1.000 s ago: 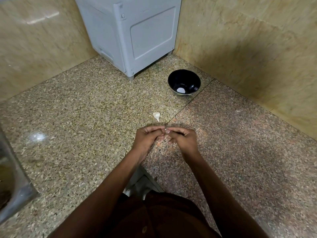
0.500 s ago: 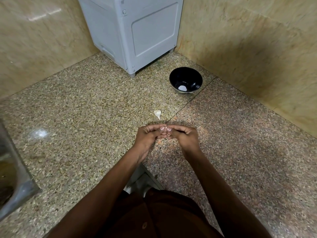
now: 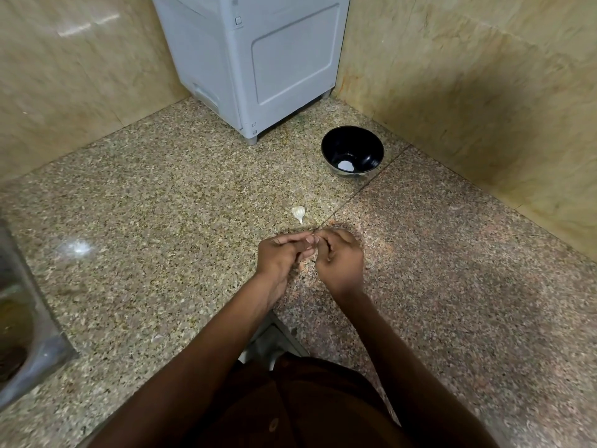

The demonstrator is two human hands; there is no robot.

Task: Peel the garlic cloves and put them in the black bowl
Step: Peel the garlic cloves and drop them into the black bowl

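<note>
A small item, presumably a garlic clove hidden by the fingertips, is pinched between the left hand (image 3: 284,257) and right hand (image 3: 339,261); peeling is judged underway, with transfer to the black bowl (image 3: 371,142) required next, while another clove (image 3: 298,214) lies on the counter (image 3: 161,205).

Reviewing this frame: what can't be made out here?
- Head view: whatever the left hand and right hand pinch is hidden by the fingers.
- Pale item in the black bowl: too small to identify.
- Garlic clove on the counter: too small to tell if peeled.
- Sink: cut off by the left edge.
</note>
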